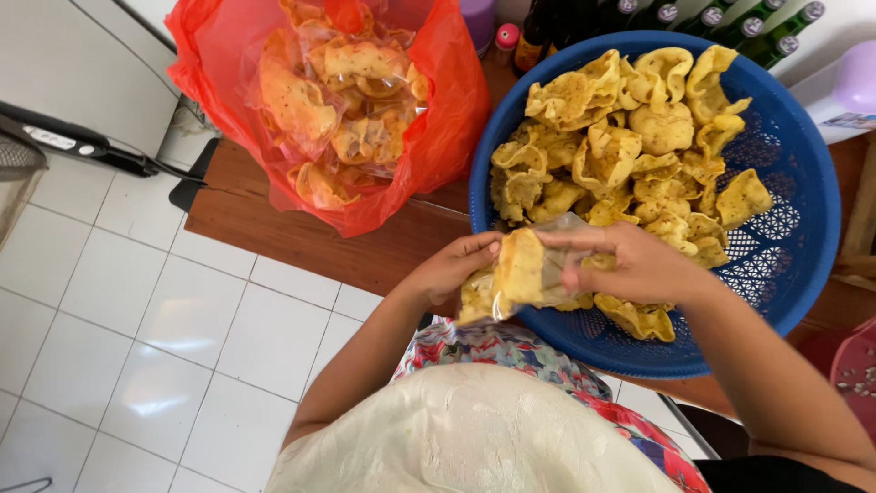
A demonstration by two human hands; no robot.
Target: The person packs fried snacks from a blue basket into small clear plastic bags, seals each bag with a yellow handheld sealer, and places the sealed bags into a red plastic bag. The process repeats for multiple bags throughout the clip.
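My left hand grips the lower side of a small clear plastic bag with yellow crackers in it. My right hand pinches the bag's upper edge, just over the near rim of a round blue basket. The basket is heaped with loose yellow crackers. Both hands hold the bag above my lap.
A red plastic bag stuffed with several packed cracker bags stands on a brown wooden table left of the basket. Dark green bottles line the back. White floor tiles lie to the left. A pink basket shows at right.
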